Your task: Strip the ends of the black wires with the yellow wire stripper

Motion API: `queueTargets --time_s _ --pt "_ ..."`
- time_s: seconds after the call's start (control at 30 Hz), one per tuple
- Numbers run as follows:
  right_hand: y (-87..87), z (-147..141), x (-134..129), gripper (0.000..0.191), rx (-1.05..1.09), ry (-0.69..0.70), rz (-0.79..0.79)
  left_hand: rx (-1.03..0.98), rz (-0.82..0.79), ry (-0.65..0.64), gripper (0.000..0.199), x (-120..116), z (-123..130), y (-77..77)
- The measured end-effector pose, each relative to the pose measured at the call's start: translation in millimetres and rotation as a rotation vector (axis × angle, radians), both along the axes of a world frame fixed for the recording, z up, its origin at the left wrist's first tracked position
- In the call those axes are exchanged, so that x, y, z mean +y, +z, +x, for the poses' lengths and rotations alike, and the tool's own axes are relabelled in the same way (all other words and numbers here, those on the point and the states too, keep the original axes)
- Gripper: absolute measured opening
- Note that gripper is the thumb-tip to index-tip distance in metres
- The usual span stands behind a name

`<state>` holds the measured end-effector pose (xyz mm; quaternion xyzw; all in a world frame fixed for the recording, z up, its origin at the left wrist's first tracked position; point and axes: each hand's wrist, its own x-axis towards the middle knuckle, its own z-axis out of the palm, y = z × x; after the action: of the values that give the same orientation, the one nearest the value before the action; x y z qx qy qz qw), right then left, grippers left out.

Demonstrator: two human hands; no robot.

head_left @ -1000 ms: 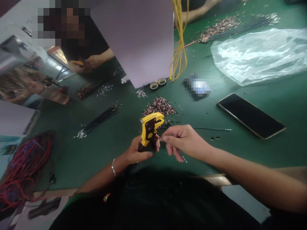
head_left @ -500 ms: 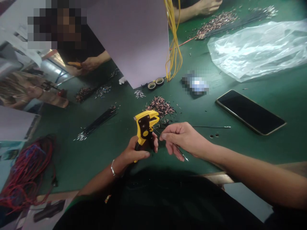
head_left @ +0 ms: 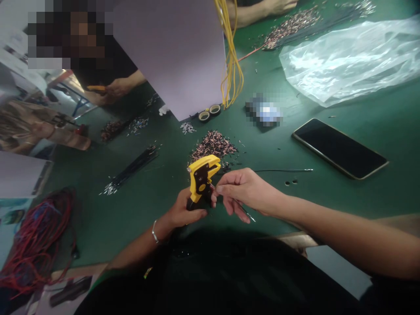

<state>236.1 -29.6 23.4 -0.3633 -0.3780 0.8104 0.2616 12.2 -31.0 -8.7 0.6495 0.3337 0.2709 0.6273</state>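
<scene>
My left hand (head_left: 187, 211) is wrapped round the handles of a yellow and black wire stripper (head_left: 202, 177), its jaws pointing to the upper right. Close beside it, my right hand (head_left: 241, 190) pinches a thin black wire (head_left: 245, 211). One silvery end of that wire sticks out below the palm; its other end is near the tool's lower side, where fingers partly hide it. Just beyond the tool lies a heap of short copper-tipped scraps (head_left: 215, 145). Another black wire (head_left: 285, 169) with a metal end rests on the table to the right of my hand.
On the green table (head_left: 262, 258) lie a phone (head_left: 339, 148), a clear plastic bag (head_left: 348, 61), two tape rolls (head_left: 209, 113) and a bundle of black wires (head_left: 131, 170). Red cables (head_left: 39, 236) are piled at left. A grey panel (head_left: 173, 52) stands ahead, with co-workers' hands (head_left: 120, 86) beyond.
The wire stripper has tipped slightly and shifted a little right. My right hand has moved slightly left, closer to the tool. The whole view has shifted slightly.
</scene>
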Motion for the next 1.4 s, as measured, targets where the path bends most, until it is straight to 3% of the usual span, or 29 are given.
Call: queueTargets --time_s 0.17,0.43,0.73,1.03,1.2,1.4 --pt "-5.0 0.4 0.2 0.020 0.024 0.025 0.006 -0.004 0.012 0.044 0.036 -3.0 1.5 -2.3" --pt "-5.8 0.0 0.9 0.021 0.002 0.019 0.009 0.074 0.133 0.008 0.024 -4.7 0.1 -6.3" --pt "-6.3 0.2 0.6 0.023 0.010 -0.001 0.008 0.195 0.111 0.077 0.016 -7.0 -3.6 -8.0" --pt "-9.0 0.2 1.5 0.019 0.002 -0.008 0.014 0.155 0.044 0.099 0.015 -10.9 -1.0 -5.9" --pt "-9.9 1.3 2.8 0.012 0.019 -0.033 0.046 0.155 -0.027 0.195 0.017 -14.4 -3.4 -11.5" --pt "-11.3 3.9 4.5 0.009 -0.005 -0.050 0.081 -0.071 -0.239 0.220 0.019 -13.1 2.1 -13.1"
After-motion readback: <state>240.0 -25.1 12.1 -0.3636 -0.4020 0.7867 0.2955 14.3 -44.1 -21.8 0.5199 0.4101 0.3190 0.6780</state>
